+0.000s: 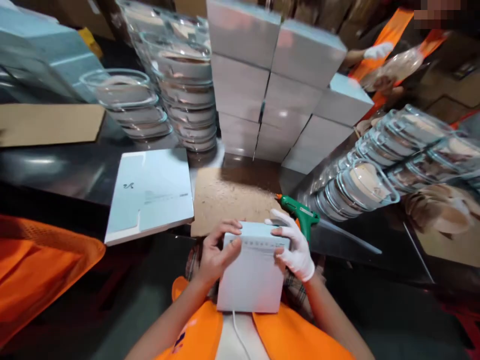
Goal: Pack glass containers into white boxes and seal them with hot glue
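Far left, an orange mesh garment (41,265) is lying at the bench (56,170) edge, and a flat cardboard sheet (48,124) is resting behind it. Next to these, flattened white carton blanks (150,195) are lying within your left reach, printed face up, presumably so that one can be drawn off without stretching. Behind them, clear glass dishes (127,102) are nesting in a short stack, with a taller, leaning stack (187,85) just beside it.

At centre, you are holding a closed white box (253,272) against your chest, above the near edge of the bench. Your left hand (217,255), bare, is gripping its left side, fingers curling over the top edge. Your right hand (294,247), in a white glove, is clasping the upper right corner. The two-sided grip is keeping the box square, probably while its top flap is being pressed home. A brown cardboard mat (232,197) is lying just beyond the box, likely protecting the bench surface.

Beyond the mat, finished white boxes (277,85) are standing stacked in tiers. Just right of your gloved hand, a green hot-glue gun (302,214) is resting with its orange nozzle pointing left over the mat. Further right, rows of lidded glass dishes (393,160) are lying on edge. At top right, a co-worker's gloved hand (378,50) is handling another dish (397,67).
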`<state>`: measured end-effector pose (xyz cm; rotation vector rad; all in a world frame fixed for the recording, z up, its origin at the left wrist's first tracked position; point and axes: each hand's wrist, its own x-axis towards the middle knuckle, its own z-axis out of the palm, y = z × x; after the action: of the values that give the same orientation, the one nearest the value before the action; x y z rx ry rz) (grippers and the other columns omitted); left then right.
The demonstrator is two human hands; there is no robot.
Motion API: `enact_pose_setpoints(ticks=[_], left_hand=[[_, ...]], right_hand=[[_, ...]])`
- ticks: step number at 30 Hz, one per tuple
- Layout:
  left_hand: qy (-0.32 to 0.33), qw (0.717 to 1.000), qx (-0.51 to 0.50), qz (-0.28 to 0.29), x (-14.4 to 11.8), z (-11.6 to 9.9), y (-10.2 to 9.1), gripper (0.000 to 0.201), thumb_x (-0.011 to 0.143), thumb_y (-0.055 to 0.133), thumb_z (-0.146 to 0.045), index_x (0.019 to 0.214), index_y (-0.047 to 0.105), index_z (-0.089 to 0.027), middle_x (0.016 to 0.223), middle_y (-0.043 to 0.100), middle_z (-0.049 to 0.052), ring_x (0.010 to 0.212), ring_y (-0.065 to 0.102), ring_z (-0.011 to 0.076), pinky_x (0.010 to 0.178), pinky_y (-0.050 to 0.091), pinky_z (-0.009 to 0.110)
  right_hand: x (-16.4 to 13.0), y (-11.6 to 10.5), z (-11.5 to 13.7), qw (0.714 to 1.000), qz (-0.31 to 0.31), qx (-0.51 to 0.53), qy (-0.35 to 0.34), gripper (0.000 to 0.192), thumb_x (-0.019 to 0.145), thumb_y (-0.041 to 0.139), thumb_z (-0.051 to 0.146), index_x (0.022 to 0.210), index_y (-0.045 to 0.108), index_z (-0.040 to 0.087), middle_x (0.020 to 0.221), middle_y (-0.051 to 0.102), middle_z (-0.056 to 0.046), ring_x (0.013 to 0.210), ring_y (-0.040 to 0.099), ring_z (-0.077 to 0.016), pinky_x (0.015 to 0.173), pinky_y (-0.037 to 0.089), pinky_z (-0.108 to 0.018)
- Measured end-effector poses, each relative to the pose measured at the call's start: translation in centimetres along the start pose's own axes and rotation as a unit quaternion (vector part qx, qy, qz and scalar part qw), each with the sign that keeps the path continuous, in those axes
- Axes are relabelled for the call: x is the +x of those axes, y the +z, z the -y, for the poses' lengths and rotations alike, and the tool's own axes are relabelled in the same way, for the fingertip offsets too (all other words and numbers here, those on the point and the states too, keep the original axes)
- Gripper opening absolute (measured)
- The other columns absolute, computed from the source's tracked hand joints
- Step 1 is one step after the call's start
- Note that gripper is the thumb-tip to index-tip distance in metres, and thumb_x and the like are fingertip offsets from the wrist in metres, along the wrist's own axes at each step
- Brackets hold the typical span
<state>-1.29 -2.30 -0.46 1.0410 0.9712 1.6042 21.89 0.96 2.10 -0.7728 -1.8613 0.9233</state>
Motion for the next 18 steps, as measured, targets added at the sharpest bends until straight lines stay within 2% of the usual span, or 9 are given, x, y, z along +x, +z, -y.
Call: enact_pose_setpoints(ticks=[3,6,8,10,11,13,14,16,18], left_hand=[[-0.008,0.999,-0.014,-0.031,0.3,0.0,0.5,0.028,0.085,0.084,-0.048,0.084,0.075,-0.021,0.098,0.072,0.008,0.107,0.073,0.0271,0.103,0.058,0.044],[-0.007,0.999,0.0,-0.036,0.6,-0.1,0.5,0.032,0.081,0.086,-0.05,0.081,0.074,-0.02,0.098,0.072,0.008,0.11,0.073,0.0301,0.104,0.057,0.045],[-0.021,0.997,0.005,-0.07,0.9,-0.2,0.2,0.034,0.08,0.086,-0.052,0.082,0.073,-0.02,0.1,0.073,0.008,0.112,0.072,0.0305,0.105,0.056,0.044],[-0.037,0.991,-0.004,-0.131,1.2,-0.4,0.1,0.037,0.079,0.087,-0.054,0.085,0.071,-0.021,0.103,0.073,0.006,0.114,0.072,0.0293,0.106,0.055,0.042],[-0.047,0.986,-0.012,-0.159,1.3,-0.5,0.2,0.039,0.079,0.087,-0.055,0.087,0.07,-0.021,0.105,0.073,0.006,0.113,0.071,0.0279,0.105,0.055,0.04],[-0.067,0.98,-0.045,-0.182,1.7,-0.8,0.7,0.045,0.079,0.087,-0.06,0.102,0.071,-0.025,0.116,0.074,0.006,0.112,0.072,0.0261,0.1,0.058,0.038],[-0.069,0.98,-0.07,-0.172,1.9,-0.9,1.1,0.056,0.078,0.086,-0.065,0.118,0.069,-0.03,0.128,0.072,0.008,0.114,0.072,0.0271,0.098,0.059,0.039],[-0.049,0.985,-0.118,-0.118,2.3,-1.2,1.6,0.094,0.072,0.082,-0.078,0.151,0.047,-0.044,0.155,0.059,0.012,0.132,0.066,0.034,0.099,0.061,0.046],[-0.005,0.989,-0.128,-0.068,2.7,-1.2,1.5,0.121,0.064,0.082,-0.086,0.164,0.022,-0.052,0.17,0.042,0.013,0.153,0.048,0.0393,0.109,0.056,0.055]], right_hand=[[-0.4,1.6,-0.5,0.99,-0.141,-0.01,0.003,0.023,0.101,0.067,0.051,0.114,0.071,0.032,0.155,0.054,-0.008,0.124,0.071,-0.0273,0.107,0.057,-0.049],[-0.5,2.2,-0.9,0.982,-0.184,-0.006,0.039,0.027,0.099,0.067,0.057,0.108,0.07,0.031,0.157,0.051,-0.008,0.126,0.069,-0.028,0.112,0.054,-0.051],[-1.0,2.2,-0.9,0.978,-0.175,0.058,0.097,0.06,0.088,0.071,0.075,0.133,0.061,0.038,0.163,0.046,-0.01,0.138,0.062,-0.0319,0.114,0.053,-0.052],[-2.1,2.2,-0.5,0.969,-0.132,0.13,0.161,0.103,0.074,0.074,0.086,0.159,0.035,0.043,0.168,0.04,-0.012,0.147,0.054,-0.0343,0.116,0.051,-0.054],[-2.7,2.2,-0.2,0.963,-0.103,0.154,0.196,0.114,0.073,0.075,0.087,0.164,0.024,0.043,0.168,0.041,-0.014,0.149,0.053,-0.0343,0.117,0.05,-0.055],[-3.7,2.1,1.0,0.948,-0.067,0.17,0.259,0.112,0.078,0.078,0.08,0.166,0.024,0.037,0.164,0.047,-0.016,0.146,0.056,-0.0338,0.121,0.047,-0.055],[-4.0,1.9,1.8,0.942,-0.068,0.168,0.281,0.107,0.08,0.079,0.075,0.166,0.028,0.035,0.16,0.052,-0.016,0.143,0.06,-0.0338,0.121,0.047,-0.054],[-3.7,0.3,3.8,0.938,-0.116,0.148,0.292,0.099,0.083,0.079,0.068,0.164,0.035,0.033,0.153,0.06,-0.015,0.137,0.064,-0.0338,0.118,0.051,-0.054],[-2.1,-2.9,5.9,0.942,-0.199,0.082,0.257,0.086,0.087,0.077,0.063,0.161,0.042,0.039,0.155,0.06,-0.011,0.135,0.066,-0.033,0.112,0.057,-0.052]])
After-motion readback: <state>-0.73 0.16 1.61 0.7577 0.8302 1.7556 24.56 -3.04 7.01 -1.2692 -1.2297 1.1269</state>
